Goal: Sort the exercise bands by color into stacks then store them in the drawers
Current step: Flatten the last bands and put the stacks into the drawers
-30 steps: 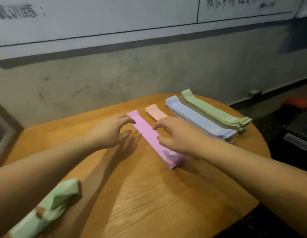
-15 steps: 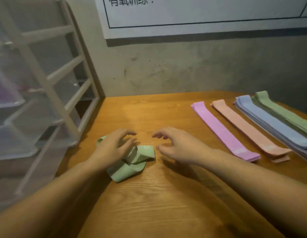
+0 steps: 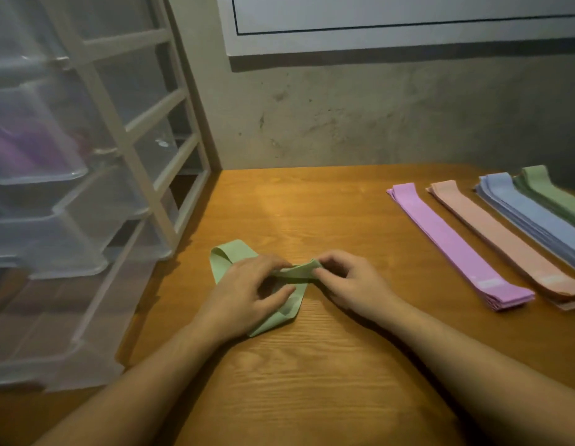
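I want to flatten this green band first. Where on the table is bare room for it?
Bare wood lies between the right hand and the purple stack, and behind the crumpled green band toward the wall. The table's right side is crowded with four stacks.

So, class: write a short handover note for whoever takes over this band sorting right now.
Left hand and right hand both grip the crumpled pale green fabric band on the round wooden table.
Done: flat stacks at right, purple stack, peach stack, blue stack, green stack.
Left: flatten this band, add it to green, then store all stacks in the clear plastic drawer unit.
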### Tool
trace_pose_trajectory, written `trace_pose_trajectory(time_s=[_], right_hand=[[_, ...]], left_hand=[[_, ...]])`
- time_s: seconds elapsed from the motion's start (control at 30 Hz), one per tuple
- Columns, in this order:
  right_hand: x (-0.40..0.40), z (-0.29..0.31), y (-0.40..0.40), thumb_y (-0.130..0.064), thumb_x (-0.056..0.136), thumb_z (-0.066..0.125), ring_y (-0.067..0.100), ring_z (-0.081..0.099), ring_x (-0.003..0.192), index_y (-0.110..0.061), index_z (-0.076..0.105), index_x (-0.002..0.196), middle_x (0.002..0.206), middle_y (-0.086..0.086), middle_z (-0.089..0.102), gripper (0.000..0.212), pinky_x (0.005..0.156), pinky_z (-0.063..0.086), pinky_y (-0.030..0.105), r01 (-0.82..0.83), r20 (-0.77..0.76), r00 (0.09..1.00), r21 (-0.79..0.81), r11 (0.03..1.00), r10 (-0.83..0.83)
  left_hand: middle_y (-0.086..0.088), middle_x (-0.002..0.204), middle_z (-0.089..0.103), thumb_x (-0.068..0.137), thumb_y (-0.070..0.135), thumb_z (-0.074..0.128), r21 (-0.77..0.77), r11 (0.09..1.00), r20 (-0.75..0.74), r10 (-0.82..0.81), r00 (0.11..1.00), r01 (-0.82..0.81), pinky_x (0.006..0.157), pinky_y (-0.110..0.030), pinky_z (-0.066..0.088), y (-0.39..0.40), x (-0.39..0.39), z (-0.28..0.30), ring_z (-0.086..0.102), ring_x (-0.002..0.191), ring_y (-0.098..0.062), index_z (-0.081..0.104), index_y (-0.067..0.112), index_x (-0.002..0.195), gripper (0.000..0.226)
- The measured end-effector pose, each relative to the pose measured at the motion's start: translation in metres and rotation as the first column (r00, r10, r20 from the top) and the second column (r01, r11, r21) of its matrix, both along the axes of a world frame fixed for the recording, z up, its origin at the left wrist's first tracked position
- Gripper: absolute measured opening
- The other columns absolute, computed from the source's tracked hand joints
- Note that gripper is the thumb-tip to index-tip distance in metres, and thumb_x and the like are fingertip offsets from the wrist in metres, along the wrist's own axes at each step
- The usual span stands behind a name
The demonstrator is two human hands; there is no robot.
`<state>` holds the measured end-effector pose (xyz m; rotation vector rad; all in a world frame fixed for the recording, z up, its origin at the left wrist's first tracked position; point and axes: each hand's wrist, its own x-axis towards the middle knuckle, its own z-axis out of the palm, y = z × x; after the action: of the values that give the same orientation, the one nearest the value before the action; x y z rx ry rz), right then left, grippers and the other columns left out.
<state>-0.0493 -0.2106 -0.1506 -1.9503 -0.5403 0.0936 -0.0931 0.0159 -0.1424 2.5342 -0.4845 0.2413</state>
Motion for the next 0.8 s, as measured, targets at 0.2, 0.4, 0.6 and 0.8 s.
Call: trace_pose_trajectory(time_s=[0.2, 0.4, 0.6, 0.8], right_hand=[[-0.001, 0.003, -0.003, -0.001, 0.098, 0.059, 0.005, 0.066, 0.066, -0.011, 0.067, 0.097, 0.078, -0.005, 0.073, 0.013, 0.057, 0.049, 0.015, 0.146, -0.257, 0.966, 0.421, 0.895, -0.036], [0.003, 0.004, -0.011, -0.006, 0.1, 0.056, 0.007, 0.055, 0.061, -0.018, 0.068, 0.103, 0.077, -0.009, 0.067, 0.018, 0.049, 0.046, 0.021, 0.277, -0.255, 0.954, 0.547, 0.79, -0.158], [0.006, 0.003, -0.018, -0.011, 0.1, 0.058, 0.007, 0.046, 0.049, -0.014, 0.066, 0.111, 0.061, -0.004, 0.057, 0.014, 0.046, 0.038, 0.017, 0.337, -0.295, 0.935, 0.578, 0.743, -0.196], [0.0, 0.008, -0.023, -0.014, 0.095, 0.064, 0.009, 0.059, 0.06, -0.019, 0.054, 0.104, 0.068, -0.003, 0.066, 0.014, 0.048, 0.044, 0.019, 0.336, -0.338, 0.93, 0.633, 0.697, -0.141]], left_hand=[[0.025, 0.109, 0.062, 0.095, 0.045, 0.058, -0.116, 0.993, -0.006, 0.013, 1.0, -0.014, 0.089, -0.031, 0.052, -0.002, -0.001, 0.0, 0.058, 0.104, 0.002, 0.061, 0.033, 0.122, 0.03], [0.011, 0.097, 0.067, 0.094, 0.049, 0.056, -0.214, 0.976, -0.188, -0.075, 0.979, 0.034, 0.073, -0.04, 0.059, -0.029, 0.013, 0.034, 0.067, 0.086, -0.006, 0.06, 0.037, 0.109, 0.019], [0.001, 0.1, 0.069, 0.1, 0.025, 0.059, -0.297, 0.954, -0.229, -0.116, 0.967, 0.044, 0.077, -0.036, 0.059, -0.059, 0.032, 0.059, 0.068, 0.089, -0.015, 0.06, 0.027, 0.115, 0.015], [0.013, 0.116, 0.061, 0.102, 0.03, 0.054, -0.087, 0.995, -0.225, 0.018, 0.974, -0.038, 0.093, -0.034, 0.052, -0.073, 0.037, 0.048, 0.059, 0.109, -0.009, 0.045, 0.042, 0.137, 0.039]])
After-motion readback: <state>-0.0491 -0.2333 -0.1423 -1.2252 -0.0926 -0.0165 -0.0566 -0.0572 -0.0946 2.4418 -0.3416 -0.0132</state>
